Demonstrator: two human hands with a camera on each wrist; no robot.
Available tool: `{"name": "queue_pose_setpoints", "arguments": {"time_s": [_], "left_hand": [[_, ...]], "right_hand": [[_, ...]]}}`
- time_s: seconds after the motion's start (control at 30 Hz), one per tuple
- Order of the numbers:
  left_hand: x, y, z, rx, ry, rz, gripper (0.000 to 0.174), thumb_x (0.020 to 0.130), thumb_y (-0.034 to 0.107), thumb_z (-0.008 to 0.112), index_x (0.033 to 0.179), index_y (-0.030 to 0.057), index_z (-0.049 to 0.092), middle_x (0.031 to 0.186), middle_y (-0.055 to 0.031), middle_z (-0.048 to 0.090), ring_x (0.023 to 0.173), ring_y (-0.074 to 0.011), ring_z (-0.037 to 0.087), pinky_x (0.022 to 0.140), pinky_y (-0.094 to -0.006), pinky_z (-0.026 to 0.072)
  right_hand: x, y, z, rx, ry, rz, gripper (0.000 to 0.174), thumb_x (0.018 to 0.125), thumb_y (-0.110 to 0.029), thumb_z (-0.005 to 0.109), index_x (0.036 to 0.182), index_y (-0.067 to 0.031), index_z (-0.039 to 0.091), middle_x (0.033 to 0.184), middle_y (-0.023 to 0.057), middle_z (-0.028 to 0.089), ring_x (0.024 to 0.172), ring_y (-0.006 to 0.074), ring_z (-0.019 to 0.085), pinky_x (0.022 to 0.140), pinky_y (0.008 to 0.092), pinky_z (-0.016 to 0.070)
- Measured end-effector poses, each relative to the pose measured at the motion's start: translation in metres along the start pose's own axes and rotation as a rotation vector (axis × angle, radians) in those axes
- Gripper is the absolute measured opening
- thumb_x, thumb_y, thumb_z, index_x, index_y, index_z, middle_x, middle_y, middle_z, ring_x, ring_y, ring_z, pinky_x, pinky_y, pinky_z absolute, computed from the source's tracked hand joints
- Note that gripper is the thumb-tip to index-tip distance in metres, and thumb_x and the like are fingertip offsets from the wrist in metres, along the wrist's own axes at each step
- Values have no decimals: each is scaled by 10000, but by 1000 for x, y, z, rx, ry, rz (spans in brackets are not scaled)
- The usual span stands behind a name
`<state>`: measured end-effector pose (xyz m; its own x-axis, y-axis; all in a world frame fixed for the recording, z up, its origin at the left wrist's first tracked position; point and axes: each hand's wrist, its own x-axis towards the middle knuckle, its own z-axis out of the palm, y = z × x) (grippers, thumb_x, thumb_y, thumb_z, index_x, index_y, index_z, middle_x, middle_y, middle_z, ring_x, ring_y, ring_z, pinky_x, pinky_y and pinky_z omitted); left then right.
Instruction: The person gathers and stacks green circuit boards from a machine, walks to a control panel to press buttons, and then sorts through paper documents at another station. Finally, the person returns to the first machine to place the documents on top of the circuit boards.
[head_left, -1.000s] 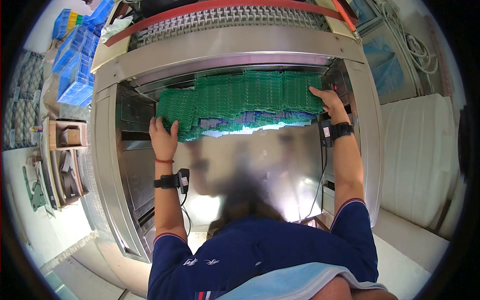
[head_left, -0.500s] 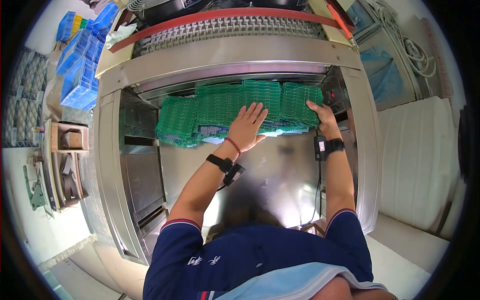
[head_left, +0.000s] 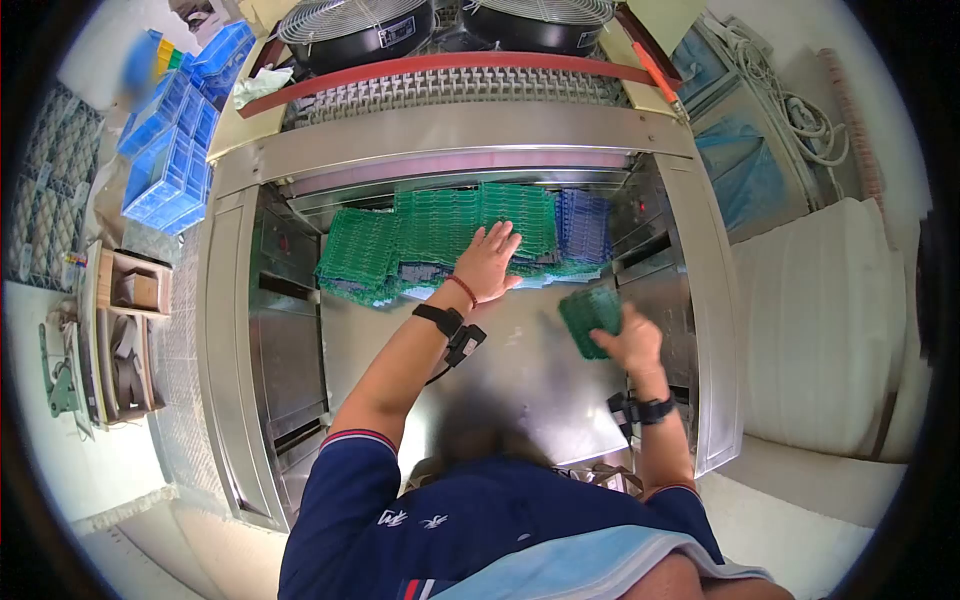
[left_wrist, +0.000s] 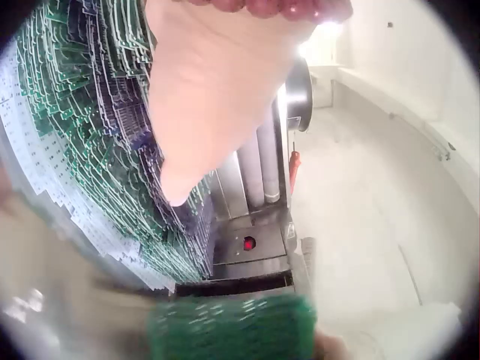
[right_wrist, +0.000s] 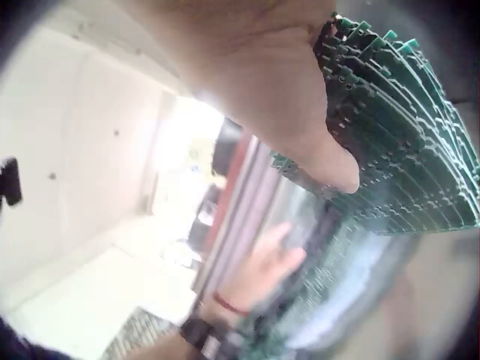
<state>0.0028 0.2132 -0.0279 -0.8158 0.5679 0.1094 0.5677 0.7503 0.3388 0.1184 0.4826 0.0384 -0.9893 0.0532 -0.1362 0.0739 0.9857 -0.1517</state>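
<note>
Green circuit boards [head_left: 435, 225] lie in overlapping stacks along the back of the metal tray, with a blue stack [head_left: 583, 226] at their right end. My left hand [head_left: 487, 264] rests flat on the green stacks, fingers spread. In my right hand [head_left: 634, 343] is a separate bundle of green boards [head_left: 588, 318], gripped at its right edge and held over the tray's right part. The right wrist view shows the thumb lying across the fanned bundle [right_wrist: 405, 142]; the other fingers are hidden there. Under the stacks, white and dark layers [left_wrist: 45, 165] show in the left wrist view.
The metal tray [head_left: 480, 340] has raised side walls. Behind it are a conveyor mesh [head_left: 460, 88], a red bar [head_left: 460, 62] and two black fans [head_left: 360, 35]. Blue crates [head_left: 165, 180] stand at the left, a white block [head_left: 820, 320] at the right.
My right hand has pulled the rightmost green bundle off toward the front, baring the blue stack. My left hand came from the left end to the middle of the stacks and stays there.
</note>
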Motion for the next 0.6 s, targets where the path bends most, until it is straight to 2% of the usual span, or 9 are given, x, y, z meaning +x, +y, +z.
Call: {"name": "queue_pose_setpoints", "arguments": {"time_s": [0.07,0.2,0.23,0.3,0.37,0.43,0.47,0.53,0.6], "left_hand": [[-7,6,-7,-95,109,-11,668,773,323,635,1242,-62,356,1353,-222,310,1267,-349,297,1038,-462,270],[-53,29,-20,-199,290,-52,618,766,270,655,1213,-58,382,1297,-253,372,1214,-384,357,1011,-433,315],[-69,31,-13,-199,266,-58,618,766,270,655,1213,-58,382,1297,-253,372,1214,-384,357,1011,-433,315],[-96,37,4,-299,218,-218,615,770,276,656,1221,-42,385,1284,-254,389,1205,-391,364,1009,-417,322],[-120,47,17,-336,164,-243,632,791,325,634,1224,-59,382,1282,-264,384,1207,-398,358,1001,-410,329],[-136,55,31,-621,38,-388,647,816,335,619,1260,-49,349,1306,-250,377,1238,-359,351,1018,-393,309],[-138,54,46,-619,38,-396,647,816,335,619,1260,-49,349,1306,-250,377,1238,-359,351,1018,-393,309],[-146,63,81,-1234,123,-549,622,868,344,557,1295,-33,309,1323,-229,374,1262,-309,339,1028,-371,291],[-146,75,86,-1372,169,-535,602,887,334,527,1305,-30,292,1330,-225,366,1270,-296,329,1032,-364,284]], "right_hand": [[-13,-12,38,-133,-114,-12,504,640,-332,750,975,-40,510,775,136,622,727,306,625,651,385,510],[-35,-19,84,-121,-161,-65,615,660,-345,738,1062,-31,395,888,135,617,777,349,616,686,420,505],[-41,-20,89,-85,-123,-35,634,664,-332,737,1092,-42,370,925,135,614,782,355,615,683,420,506],[-42,-19,90,-5,-143,35,570,646,-319,751,1030,-55,421,888,137,622,792,339,622,678,417,505],[-37,-16,89,-25,-171,3,512,640,-313,753,973,-59,459,850,145,626,795,316,627,677,413,504],[-37,-16,84,-4,-183,11,509,623,-337,758,974,-62,513,853,155,632,811,304,630,678,414,500],[-41,-22,70,110,-169,12,514,616,-314,771,996,-68,525,858,155,632,814,298,631,689,401,500],[-52,-28,74,227,-180,19,523,609,-291,783,1017,-74,537,862,155,632,817,293,632,700,389,499],[-58,-29,98,753,-29,-213,507,572,-175,810,1006,-95,562,911,117,629,867,282,613,758,358,486]]}}
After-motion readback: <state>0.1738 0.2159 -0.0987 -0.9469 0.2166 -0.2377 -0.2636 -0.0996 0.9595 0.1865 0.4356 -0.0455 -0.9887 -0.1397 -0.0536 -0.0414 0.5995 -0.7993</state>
